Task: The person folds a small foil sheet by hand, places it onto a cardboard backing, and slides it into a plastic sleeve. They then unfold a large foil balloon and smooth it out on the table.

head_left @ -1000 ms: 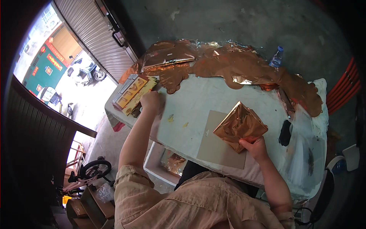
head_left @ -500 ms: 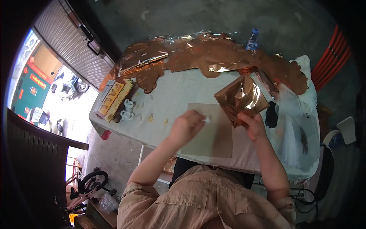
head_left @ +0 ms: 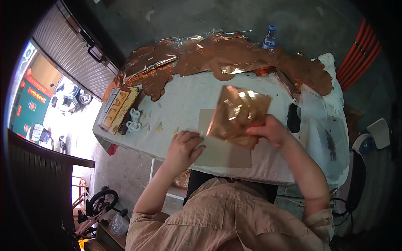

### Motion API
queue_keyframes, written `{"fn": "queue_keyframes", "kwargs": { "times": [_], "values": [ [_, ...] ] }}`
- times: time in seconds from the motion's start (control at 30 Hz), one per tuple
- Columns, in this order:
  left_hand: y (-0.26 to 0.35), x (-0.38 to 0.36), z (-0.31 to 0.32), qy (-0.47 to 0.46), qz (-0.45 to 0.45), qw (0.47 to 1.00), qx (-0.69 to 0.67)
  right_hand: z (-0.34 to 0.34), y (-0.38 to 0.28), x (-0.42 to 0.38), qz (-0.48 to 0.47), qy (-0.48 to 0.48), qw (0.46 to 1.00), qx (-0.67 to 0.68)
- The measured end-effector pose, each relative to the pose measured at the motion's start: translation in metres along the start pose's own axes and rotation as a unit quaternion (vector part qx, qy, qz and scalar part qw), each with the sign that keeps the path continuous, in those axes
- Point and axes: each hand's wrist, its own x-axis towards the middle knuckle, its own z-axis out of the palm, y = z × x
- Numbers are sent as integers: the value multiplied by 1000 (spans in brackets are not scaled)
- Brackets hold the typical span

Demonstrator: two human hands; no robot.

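Observation:
My right hand (head_left: 272,131) grips a shiny copper-coloured foil sheet (head_left: 238,115) by its lower right corner, thumb on top. The foil is tilted and hangs over a flat grey-beige board (head_left: 226,157), covering much of its upper part. My left hand (head_left: 183,148) is at the board's left edge, fingers curled, with a small white piece (head_left: 201,134) at the fingertips. To its left, small yellowish pieces (head_left: 159,127) and white ring-shaped pieces (head_left: 134,120) lie on the white table cover (head_left: 184,94).
Crumpled copper foil (head_left: 217,58) spreads along the far side, with a plastic bottle (head_left: 270,37) behind it. A stack of printed packs (head_left: 115,109) sits at the left end. A black object (head_left: 294,118) and clear plastic sheeting (head_left: 320,134) lie at right.
The foil in my right hand has swung left and down over the board. My left hand has drawn back left from above the board to its edge.

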Motion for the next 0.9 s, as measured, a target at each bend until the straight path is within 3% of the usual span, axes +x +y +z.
{"fn": "queue_keyframes", "kwargs": {
  "times": [0.03, 0.13, 0.27, 0.33, 0.37, 0.43, 0.47, 0.53, 0.73, 0.87, 0.9],
  "values": [
    [1, -2, 1, -11, 23, 999, 23, 2, 5, 8, 35, -72, 996, -41],
    [9, -5, 3, -10, 1, 1000, 16, 17, 16, 27, 110, -115, 987, 25],
    [1, -9, 9, 15, -26, 999, -42, 8, 28, 37, 190, -101, 977, 1],
    [8, -9, 8, 29, -165, 967, -193, 1, 32, 39, 244, -67, 965, -64],
    [9, -7, 11, 31, -166, 966, -194, -2, 34, 39, 245, -67, 965, -65],
    [11, 5, 16, 88, -12, 989, -115, -4, 34, 42, 248, -86, 961, -89],
    [13, 12, 19, 91, -13, 989, -115, -3, 32, 42, 248, -86, 961, -92],
    [19, 25, 28, 24, 78, 986, -146, -1, 26, 41, 234, -125, 955, -129],
    [23, 34, 41, -27, 99, 990, -99, 15, 15, 30, 207, -34, 936, -283],
    [23, 36, 41, -50, 92, 989, -106, 14, 23, 28, 176, -35, 941, -286],
    [23, 36, 41, -56, 92, 989, -99, 16, 24, 25, 130, -29, 954, -270]
  ]
}}
